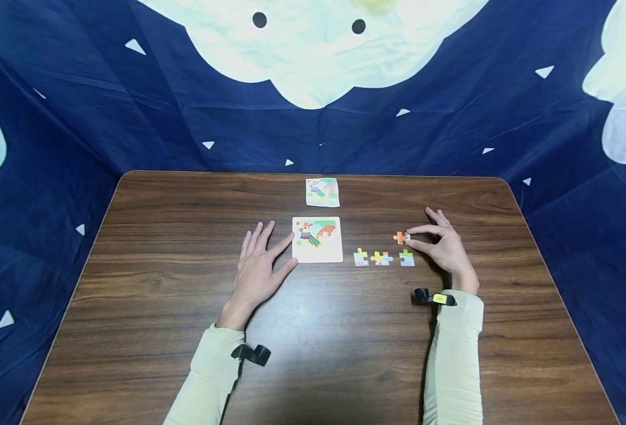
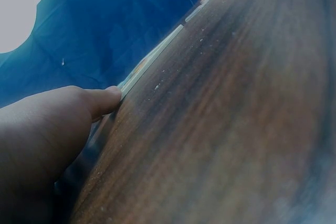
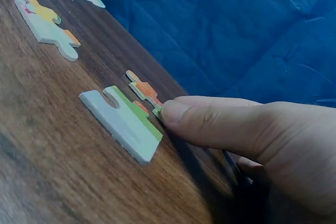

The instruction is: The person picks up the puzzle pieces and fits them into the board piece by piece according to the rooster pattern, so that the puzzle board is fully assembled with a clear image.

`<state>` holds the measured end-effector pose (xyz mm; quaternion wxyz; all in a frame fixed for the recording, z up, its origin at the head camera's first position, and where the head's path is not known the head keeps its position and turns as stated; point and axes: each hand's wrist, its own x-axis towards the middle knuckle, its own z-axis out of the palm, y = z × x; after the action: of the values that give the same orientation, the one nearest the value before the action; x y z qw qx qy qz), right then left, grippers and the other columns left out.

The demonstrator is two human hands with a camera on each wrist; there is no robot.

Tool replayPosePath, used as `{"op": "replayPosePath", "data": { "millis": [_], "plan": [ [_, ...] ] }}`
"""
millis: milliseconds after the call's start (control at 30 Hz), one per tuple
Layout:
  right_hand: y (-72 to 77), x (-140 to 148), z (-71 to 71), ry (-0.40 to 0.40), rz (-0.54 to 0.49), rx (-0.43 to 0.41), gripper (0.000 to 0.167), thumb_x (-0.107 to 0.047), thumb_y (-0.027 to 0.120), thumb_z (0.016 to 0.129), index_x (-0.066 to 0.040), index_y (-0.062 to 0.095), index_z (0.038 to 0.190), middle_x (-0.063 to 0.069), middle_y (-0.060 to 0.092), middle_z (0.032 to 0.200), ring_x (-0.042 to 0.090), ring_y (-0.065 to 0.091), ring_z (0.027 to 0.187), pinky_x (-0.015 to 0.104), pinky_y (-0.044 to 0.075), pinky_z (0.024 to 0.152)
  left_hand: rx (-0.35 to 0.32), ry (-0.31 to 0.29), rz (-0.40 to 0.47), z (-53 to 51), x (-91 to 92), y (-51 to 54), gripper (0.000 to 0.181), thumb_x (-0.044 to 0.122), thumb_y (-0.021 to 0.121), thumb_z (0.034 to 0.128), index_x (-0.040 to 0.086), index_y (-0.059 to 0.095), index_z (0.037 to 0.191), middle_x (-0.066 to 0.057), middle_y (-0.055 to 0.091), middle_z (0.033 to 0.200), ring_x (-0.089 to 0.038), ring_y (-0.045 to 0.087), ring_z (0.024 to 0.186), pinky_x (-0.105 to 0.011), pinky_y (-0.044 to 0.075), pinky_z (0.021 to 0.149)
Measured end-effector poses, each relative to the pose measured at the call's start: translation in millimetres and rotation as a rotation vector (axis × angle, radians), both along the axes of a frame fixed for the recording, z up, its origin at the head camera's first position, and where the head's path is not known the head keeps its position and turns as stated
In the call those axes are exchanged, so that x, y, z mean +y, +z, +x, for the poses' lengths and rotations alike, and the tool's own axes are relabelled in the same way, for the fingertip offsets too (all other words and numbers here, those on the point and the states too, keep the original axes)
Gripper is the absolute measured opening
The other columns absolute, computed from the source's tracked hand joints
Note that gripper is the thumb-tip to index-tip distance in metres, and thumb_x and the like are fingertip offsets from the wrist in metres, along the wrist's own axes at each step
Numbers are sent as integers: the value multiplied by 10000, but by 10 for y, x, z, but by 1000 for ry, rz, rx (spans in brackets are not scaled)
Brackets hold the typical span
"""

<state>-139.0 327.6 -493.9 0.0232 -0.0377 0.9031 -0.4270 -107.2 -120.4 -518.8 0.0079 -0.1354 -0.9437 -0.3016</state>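
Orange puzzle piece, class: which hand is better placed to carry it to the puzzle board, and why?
Probably the right hand: it pinches the orange puzzle piece by its right side. The left hand touches the left edge of the puzzle board, away from that piece.

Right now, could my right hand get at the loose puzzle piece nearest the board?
Probably yes, but not straight off: your right hand is pinching the orange piece, so its grip would likely need freeing first. Nothing visible covers the nearest piece, which lies flat beside the board.
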Motion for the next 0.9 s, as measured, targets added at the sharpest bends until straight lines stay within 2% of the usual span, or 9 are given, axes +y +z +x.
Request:
{"op": "replayPosePath", "data": {
  "millis": [200, 467, 900],
  "plan": [
    [-1, 18, -6, 15, 7, -15, 352, -59, 893, 939, 30, 802, 1268, 276, 280, 1787, 477, 58, 1704, 819, 98, 1289, 2, -4, -4, 3, -1, -6, 630, 517, 698, 1045, 238, 625, 1605, -198, 324, 1794, -393, 128, 1713, -528, 5, 1395],
    [5, 4, -16, 7, 14, -13, 300, -53, 896, 935, 35, 819, 1211, 278, 292, 1782, 480, 70, 1702, 812, 103, 1293, -3, -1, 3, 6, 0, 4, 629, 515, 697, 1046, 230, 628, 1603, -205, 325, 1792, -398, 129, 1713, -531, 2, 1395],
    [-23, -17, -32, -45, 12, 56, 269, -26, 895, 926, 49, 820, 1173, 303, 418, 1710, 488, 184, 1680, 759, 152, 1316, -20, 0, -1, 8, 0, 18, 630, 515, 691, 1050, 234, 622, 1608, -196, 312, 1800, -389, 118, 1715, -525, -3, 1395]
  ]
}}
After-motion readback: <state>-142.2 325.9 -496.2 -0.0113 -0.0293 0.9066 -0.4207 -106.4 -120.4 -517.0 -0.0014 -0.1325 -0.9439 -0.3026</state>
